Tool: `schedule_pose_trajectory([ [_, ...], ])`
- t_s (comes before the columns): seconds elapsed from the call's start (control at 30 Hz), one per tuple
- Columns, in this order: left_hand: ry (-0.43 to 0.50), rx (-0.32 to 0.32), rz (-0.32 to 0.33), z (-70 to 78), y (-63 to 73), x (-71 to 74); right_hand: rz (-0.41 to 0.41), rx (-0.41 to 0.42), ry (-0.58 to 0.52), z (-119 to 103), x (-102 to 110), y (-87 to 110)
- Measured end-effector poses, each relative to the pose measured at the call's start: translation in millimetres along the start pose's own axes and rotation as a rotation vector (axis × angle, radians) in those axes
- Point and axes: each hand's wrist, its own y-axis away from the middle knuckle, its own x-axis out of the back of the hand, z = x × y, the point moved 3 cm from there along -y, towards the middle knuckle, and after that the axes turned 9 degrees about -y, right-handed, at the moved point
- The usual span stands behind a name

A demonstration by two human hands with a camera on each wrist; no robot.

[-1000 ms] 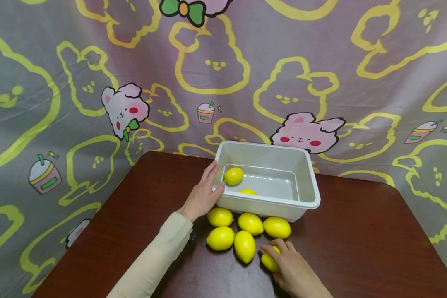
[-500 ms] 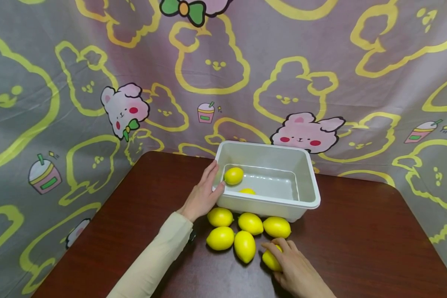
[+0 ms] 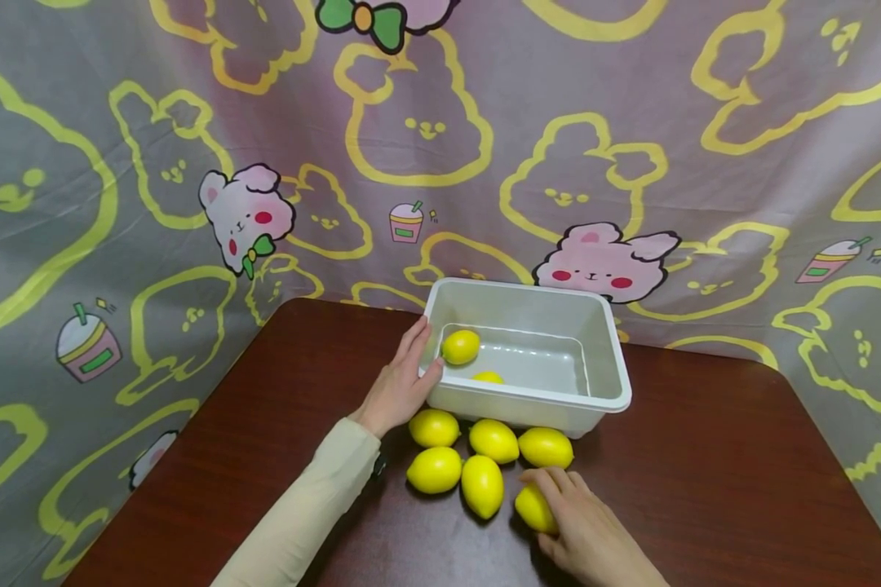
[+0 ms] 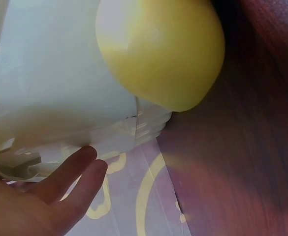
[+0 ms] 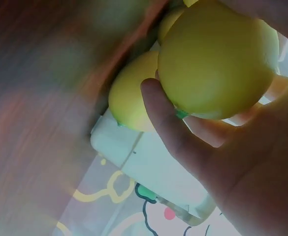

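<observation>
A pale grey plastic tub (image 3: pixel 529 401) holds two lemons, one lemon (image 3: pixel 461 347) near its left wall and another lemon (image 3: pixel 489 377) partly hidden behind the front rim. My left hand (image 3: pixel 395 390) rests on the tub's left end with fairly straight fingers along the outer wall, the thumb at the front rim. Right of the loose lemons, my right hand (image 3: pixel 582 522) grips a lemon (image 3: pixel 534 509) low over the table, its fingers and thumb curled round the fruit. In the right wrist view that lemon (image 5: pixel 217 64) fills the space between fingers and thumb.
Several lemons lie between tub and person, among them a lemon (image 3: pixel 482 487) left of my right hand and a lemon (image 3: pixel 546 448) against the tub's front. All stand on a dark brown table (image 3: pixel 719 456). A patterned curtain (image 3: pixel 426 147) hangs behind.
My right hand has shifted slightly on its lemon, its fingers reaching further over it. The left hand, tub and other lemons stay put.
</observation>
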Motion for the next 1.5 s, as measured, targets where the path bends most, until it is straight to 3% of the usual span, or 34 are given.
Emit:
schedule_pose_trajectory([
  [0.37,-0.003,0.003,0.005,-0.4,-1.0,-0.2,0.083,0.048,0.07,-4.6,16.0,-2.3],
  [0.7,-0.008,0.008,0.003,0.0,-1.6,0.3,0.247,0.211,0.1,-6.8,37.7,-6.8],
  [1.5,-0.01,0.008,-0.004,-1.1,-1.5,-0.1,0.474,0.265,0.083,-11.7,106.1,-17.2],
])
